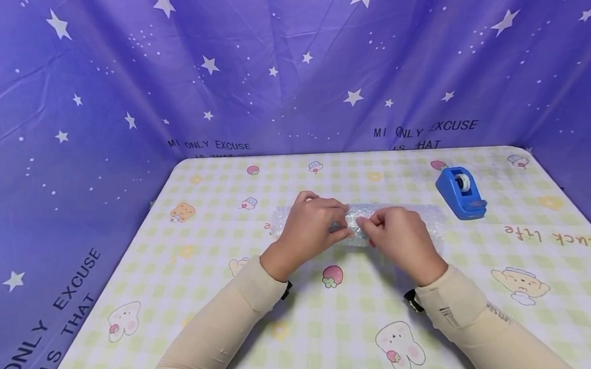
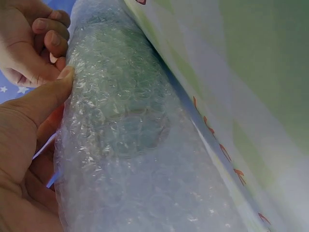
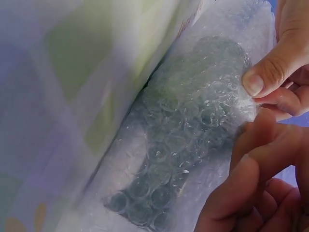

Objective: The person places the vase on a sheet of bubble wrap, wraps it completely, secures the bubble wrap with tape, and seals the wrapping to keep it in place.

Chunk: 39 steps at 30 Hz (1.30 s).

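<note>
A long roll of clear bubble wrap [image 1: 430, 218] lies crosswise on the table in front of the person. Inside it a greenish, rounded shape shows through the bubbles in both wrist views; its kind is hidden by the wrap. The left hand [image 1: 310, 223] grips the near edge, its thumb [image 2: 55, 89] pressed on top and the other fingers behind. Close beside it, near the middle of the roll, the right hand [image 1: 401, 236] pinches at the same edge, with its fingers [image 3: 270, 150] curled.
A blue tape dispenser [image 1: 461, 193] with a tape roll stands at the back right, just past the wrap's right end. The table [image 1: 336, 332] bears a green checked cloth with cartoon prints. A purple star-patterned curtain [image 1: 293, 80] hangs behind it and at the sides.
</note>
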### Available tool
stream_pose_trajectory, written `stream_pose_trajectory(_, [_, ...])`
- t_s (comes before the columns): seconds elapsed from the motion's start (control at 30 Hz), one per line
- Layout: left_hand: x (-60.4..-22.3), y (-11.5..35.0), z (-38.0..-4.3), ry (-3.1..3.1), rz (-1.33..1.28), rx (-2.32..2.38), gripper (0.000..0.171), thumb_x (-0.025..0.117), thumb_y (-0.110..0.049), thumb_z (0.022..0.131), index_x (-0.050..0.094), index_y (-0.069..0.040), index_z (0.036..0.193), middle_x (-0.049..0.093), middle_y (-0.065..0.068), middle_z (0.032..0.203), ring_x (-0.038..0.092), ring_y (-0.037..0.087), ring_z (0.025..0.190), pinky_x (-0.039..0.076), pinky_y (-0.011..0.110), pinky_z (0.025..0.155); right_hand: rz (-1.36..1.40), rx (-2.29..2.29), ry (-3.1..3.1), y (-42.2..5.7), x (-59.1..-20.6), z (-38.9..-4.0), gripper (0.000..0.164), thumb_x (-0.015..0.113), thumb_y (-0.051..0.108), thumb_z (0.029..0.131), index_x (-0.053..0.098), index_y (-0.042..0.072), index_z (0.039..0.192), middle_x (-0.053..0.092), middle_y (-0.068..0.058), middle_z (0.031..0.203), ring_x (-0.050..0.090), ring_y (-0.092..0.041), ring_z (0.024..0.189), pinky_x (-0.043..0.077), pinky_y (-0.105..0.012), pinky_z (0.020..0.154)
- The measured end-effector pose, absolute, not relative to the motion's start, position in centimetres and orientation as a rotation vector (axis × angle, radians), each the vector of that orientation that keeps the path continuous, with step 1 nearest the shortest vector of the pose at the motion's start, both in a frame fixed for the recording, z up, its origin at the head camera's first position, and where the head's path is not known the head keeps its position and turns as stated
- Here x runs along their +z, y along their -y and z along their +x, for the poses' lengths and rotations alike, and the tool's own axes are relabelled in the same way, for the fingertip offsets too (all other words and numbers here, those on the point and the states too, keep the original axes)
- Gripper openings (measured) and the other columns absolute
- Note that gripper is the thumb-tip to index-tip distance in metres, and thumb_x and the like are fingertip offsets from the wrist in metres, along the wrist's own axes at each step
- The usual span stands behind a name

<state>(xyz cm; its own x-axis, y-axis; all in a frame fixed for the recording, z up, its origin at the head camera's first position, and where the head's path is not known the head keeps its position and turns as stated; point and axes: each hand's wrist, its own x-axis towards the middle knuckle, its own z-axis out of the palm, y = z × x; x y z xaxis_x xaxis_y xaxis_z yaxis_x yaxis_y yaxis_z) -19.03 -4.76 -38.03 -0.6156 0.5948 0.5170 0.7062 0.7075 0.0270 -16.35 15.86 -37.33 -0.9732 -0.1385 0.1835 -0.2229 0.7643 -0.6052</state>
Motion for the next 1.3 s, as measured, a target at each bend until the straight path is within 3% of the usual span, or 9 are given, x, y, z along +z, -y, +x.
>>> stream_pose_trajectory(0.37, [-38.1,4.8,-19.1,2.439,-0.986,-0.32,0.015,0.086,-0.042,0.082,0.078,-0.03,0.082,0.077,-0.014,0.116,0.072,0.001,0.094,0.044,0.039,0.098,0.367,0.816,2.858,-15.8,-37.1,-15.7,0.034,0.073,0.026,0.095,0.063,0.017,0.063,0.052,0.004,0.054,0.046,-0.013,0.046,0.035,-0.03,0.048])
stream_pose_trajectory(0.57, [-38.1,4.8,-19.2,2.442,-0.982,-0.313,0.014,0.086,-0.043,0.083,0.078,-0.03,0.084,0.077,-0.013,0.116,0.072,0.001,0.094,0.044,0.039,0.098,0.374,0.741,2.863,-15.6,-37.1,-15.5,0.041,0.075,0.027,0.094,0.054,0.019,0.06,0.046,0.005,0.054,0.043,-0.012,0.047,0.032,-0.029,0.048])
stream_pose_trajectory(1.07, [-38.1,5.0,-19.6,2.447,-0.992,-0.361,0.017,0.085,-0.042,0.083,0.077,-0.027,0.087,0.077,-0.012,0.116,0.072,0.002,0.099,0.047,0.036,0.09,0.457,0.655,2.961,-15.9,-37.2,-15.3,0.036,0.077,0.026,0.091,0.061,0.023,0.059,0.053,0.007,0.057,0.047,-0.012,0.051,0.036,-0.031,0.052])
stream_pose_trajectory(1.3, [-38.1,5.2,-19.9,2.45,-1.006,-0.438,0.017,0.086,-0.038,0.083,0.077,-0.025,0.087,0.078,-0.011,0.115,0.072,0.002,0.103,0.05,0.034,0.083,0.509,0.599,2.993,-16.2,-37.2,-15.2,0.04,0.077,0.028,0.09,0.056,0.025,0.056,0.052,0.009,0.056,0.046,-0.012,0.052,0.035,-0.031,0.051])
